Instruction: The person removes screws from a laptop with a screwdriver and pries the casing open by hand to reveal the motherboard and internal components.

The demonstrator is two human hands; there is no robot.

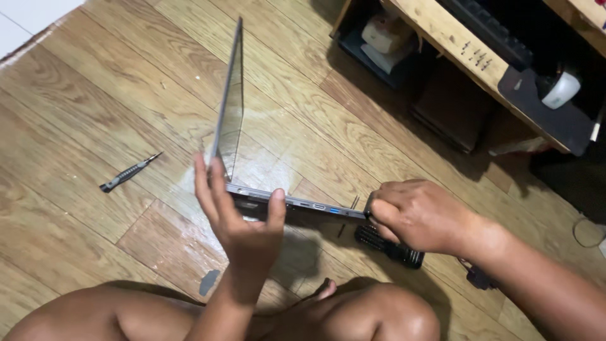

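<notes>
A thin grey laptop [303,203] lies edge-on above the wooden floor, its lid [231,104] standing up nearly vertical. My left hand [238,215] grips the laptop's base near the hinge, thumb on the side with the ports and fingers behind the lid. My right hand [418,213] is closed on the base's right end, where a small dark tool sticks out by the fingers. A black ridged object [390,247] lies on the floor just under that hand.
A small screwdriver [128,172] lies on the floor to the left. A wooden desk [470,53] with a keyboard, a mouse [560,89] on a dark pad and shelves below stands at the upper right. My bare knees [265,316] fill the bottom edge.
</notes>
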